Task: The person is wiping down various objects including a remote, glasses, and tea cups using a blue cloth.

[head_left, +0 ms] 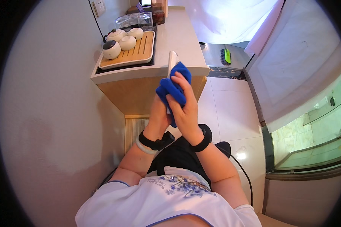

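A blue cloth [173,88] is pressed by my right hand [184,105] around a flat white object [172,60], whose upper end sticks out above the cloth; its kind cannot be told. My left hand [160,109] is behind the cloth and the object, supporting them from below, its fingers mostly hidden. Both hands are in front of the near edge of the white countertop [177,37]. To their left on the counter is a bamboo tea tray [142,51] with a white teapot [116,35], a dark-lidded white jar [111,50] and upturned white cups [127,43].
Glasses [145,20] and a pitcher [158,14] stand behind the tray. A wall [59,85] borders the left side. White curtains [298,62] hang at the right. A green brush [227,56] lies on the floor beyond the counter. A black cable [245,170] runs beside my right arm.
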Motion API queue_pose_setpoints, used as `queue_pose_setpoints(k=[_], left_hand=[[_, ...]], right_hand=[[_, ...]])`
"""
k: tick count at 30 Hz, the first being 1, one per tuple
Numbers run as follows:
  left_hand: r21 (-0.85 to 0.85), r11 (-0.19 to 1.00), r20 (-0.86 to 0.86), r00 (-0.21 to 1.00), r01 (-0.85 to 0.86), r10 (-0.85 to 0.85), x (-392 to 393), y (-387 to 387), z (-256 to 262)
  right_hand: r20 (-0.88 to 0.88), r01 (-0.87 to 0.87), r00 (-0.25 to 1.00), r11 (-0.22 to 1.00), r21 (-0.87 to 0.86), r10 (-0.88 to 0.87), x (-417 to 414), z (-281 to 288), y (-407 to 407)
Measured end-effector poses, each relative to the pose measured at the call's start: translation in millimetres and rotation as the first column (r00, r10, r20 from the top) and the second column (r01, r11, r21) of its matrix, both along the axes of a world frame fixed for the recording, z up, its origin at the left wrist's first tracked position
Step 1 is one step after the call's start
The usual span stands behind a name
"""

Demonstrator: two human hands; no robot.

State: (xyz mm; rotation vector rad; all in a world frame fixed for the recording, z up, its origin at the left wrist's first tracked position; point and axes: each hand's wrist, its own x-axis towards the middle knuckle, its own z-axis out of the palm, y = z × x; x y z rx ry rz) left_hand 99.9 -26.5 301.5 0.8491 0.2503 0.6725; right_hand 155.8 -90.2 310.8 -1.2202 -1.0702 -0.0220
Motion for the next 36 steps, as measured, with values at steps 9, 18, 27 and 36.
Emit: queue_pose_setpoints(k=[9,18,27,36], left_hand=[[0.137,0.989,0.016,0.998,0.057,-0.06,-0.5,-9.8,-5.5],[0.202,0.979,0.051,0.997,0.041,-0.052,1.0,-2.6,-19.1],[0.512,0.854,-0.129,0.991,0.09,-0.027,-8.5,0.7,-17.6],[0.333,0.92,-0.27,0.956,0.205,-0.115,-37.4,30.9,44.4]], right_hand=[[-0.19,-0.002,0.982,0.998,-0.061,-0.01,30.8,36.8,4.6],[-0.107,0.044,0.993,0.998,-0.05,-0.049,19.4,16.7,1.9],[-0.321,-0.082,0.943,0.997,0.012,0.081,38.8,26.1,7.2],[-0.515,-0.188,0.831,0.978,0.093,0.209,75.8,39.0,24.5]])
